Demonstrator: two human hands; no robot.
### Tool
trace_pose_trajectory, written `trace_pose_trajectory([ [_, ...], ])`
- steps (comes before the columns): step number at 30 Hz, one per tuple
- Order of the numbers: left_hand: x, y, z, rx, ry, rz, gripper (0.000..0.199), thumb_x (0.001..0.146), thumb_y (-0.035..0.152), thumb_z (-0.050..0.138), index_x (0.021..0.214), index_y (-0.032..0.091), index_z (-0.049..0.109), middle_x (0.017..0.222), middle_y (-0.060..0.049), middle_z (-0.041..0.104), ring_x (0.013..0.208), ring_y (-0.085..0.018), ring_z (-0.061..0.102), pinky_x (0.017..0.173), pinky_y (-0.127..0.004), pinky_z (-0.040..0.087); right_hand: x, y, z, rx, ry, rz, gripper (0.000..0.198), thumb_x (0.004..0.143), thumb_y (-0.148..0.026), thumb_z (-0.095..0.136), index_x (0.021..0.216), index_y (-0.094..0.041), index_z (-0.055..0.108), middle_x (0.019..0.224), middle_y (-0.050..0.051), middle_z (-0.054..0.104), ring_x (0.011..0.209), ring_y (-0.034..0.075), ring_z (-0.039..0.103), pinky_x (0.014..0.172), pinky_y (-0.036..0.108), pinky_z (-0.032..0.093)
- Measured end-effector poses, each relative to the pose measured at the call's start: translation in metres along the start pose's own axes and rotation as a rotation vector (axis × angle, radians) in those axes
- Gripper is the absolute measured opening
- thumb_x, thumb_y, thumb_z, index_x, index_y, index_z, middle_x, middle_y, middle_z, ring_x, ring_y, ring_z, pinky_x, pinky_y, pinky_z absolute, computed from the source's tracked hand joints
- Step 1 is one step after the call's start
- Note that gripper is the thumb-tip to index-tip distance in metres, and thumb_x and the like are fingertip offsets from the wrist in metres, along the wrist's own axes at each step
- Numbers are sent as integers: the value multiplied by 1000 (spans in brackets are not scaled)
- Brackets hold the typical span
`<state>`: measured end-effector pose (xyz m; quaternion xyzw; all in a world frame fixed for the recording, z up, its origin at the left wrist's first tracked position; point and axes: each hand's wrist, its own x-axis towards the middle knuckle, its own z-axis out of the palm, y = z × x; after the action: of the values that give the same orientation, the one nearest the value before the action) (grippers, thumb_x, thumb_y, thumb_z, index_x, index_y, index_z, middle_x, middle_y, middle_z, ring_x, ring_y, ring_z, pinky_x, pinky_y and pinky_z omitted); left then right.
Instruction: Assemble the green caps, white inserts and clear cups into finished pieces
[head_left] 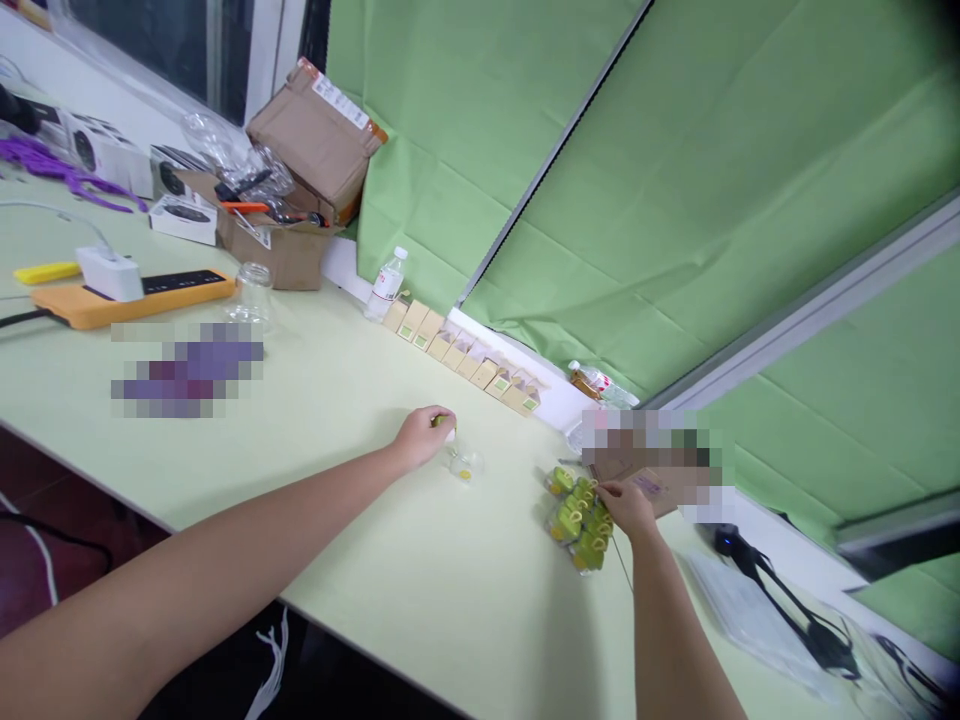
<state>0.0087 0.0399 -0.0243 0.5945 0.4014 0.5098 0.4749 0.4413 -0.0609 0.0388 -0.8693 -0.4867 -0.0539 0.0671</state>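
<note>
Pinched in the fingers of my left hand (424, 438) is a small green trinket (439, 421), partly covered by the fingertips. Just to its right, a small clear plastic box (466, 466) with a yellow spot in it sits on the table. My right hand (628, 504) is closed at the upper right edge of a cluster of green trinkets (581, 520) with pale yellow loops, apparently in clear packaging. Its fingertips touch the cluster; what lies between them is too small to make out.
A row of small cardboard boxes (461, 356) lines the table's back edge beside a water bottle (385, 285). An open carton (277, 252), an orange power strip (150, 296) and a clear jar (253, 295) stand left. Black cabled gear (787, 600) lies right.
</note>
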Motion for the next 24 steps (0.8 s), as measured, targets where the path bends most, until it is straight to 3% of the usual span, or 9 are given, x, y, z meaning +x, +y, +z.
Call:
trace_pose_trajectory([
  [3,0,0,0,0,7,1,30,81,38,55,92,17,74,97,-5,75,87,-20,66,82,-30,48,4,-2,0,16,-6,3,38,81,-46,59,106,-22,76,98,8,77,89,25,72,73,30,51],
  [13,-2,2,0,-9,3,-7,28,81,36,55,91,18,74,95,-4,75,85,-19,66,81,-29,49,13,-12,0,-53,22,0,28,81,-40,58,91,-25,79,92,7,78,90,27,71,74,31,49],
  [24,4,-1,6,-19,-8,-10,27,82,34,55,90,18,74,93,-4,75,83,-18,67,78,-27,49,45,-57,6,-36,16,-67,27,78,-39,59,89,-25,79,95,5,78,96,27,70,82,31,49],
])
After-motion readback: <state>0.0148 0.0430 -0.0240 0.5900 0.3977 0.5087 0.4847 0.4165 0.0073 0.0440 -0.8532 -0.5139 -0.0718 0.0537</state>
